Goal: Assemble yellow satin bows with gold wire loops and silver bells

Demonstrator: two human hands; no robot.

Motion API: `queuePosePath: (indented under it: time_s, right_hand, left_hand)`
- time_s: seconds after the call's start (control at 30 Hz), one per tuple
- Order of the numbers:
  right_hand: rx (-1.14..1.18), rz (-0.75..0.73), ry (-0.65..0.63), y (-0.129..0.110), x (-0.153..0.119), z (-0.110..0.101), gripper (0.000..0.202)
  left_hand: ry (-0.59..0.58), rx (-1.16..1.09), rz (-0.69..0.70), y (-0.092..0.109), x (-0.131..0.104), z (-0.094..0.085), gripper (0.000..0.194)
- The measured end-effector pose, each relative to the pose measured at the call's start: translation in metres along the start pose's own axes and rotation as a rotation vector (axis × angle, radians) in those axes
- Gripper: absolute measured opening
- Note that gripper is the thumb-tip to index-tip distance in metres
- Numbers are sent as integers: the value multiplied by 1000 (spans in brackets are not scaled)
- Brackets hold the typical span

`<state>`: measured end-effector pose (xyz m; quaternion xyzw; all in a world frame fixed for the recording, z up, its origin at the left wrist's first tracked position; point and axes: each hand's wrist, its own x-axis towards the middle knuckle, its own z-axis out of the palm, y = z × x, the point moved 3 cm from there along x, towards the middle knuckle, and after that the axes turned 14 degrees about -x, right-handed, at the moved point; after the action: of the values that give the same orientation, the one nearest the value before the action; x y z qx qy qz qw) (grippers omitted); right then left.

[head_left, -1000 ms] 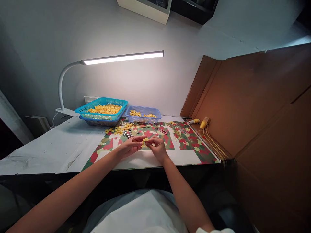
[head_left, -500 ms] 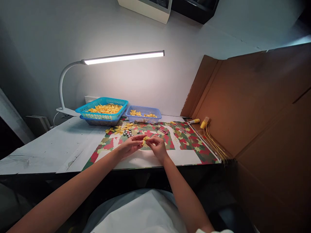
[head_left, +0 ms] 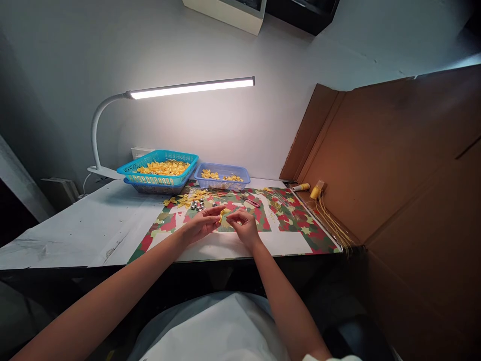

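Grip: left hand (head_left: 203, 224) pinches a yellow bow (head_left: 222, 215) between thumb and fingers, over the patterned sheet (head_left: 321, 243) on the tabletop (head_left: 75, 225). Right hand (head_left: 244, 228) is just beside the bow, fingertips bunched; can't tell if it's gripping anything. Small silvery pieces (head_left: 197, 204) lie beyond the left hand.

No legible text or numbers anywhere

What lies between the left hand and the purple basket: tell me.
The head view shows silvery pieces and yellow bows between the left hand and the purple basket.
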<state>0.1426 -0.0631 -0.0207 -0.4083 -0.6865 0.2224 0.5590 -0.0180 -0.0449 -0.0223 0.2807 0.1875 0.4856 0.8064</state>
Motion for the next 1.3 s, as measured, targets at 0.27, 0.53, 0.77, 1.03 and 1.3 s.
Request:
queuePosePath:
  time_s: [0.27, 0.53, 0.77, 1.03, 1.3]
  right_hand:
    - [15, 4, -2, -1, 0, 0, 10]
    - [24, 23, -15, -1, -1, 0, 13]
    - [6, 5, -24, -3, -2, -2, 11]
    - [-14, 9, -39, 0, -3, 1, 17]
    - [2, 20, -18, 1, -3, 1, 13]
  left_hand:
    - [-6, 4, -1, -1, 2, -4, 38]
    - [-25, 27, -1, -2, 3, -3, 40]
    - [-29, 64, -5, -2, 3, -4, 39]
    - [-11, 111, -2, -5, 1, -1, 43]
    - [5, 121, 20, -5, 5, -1, 43]
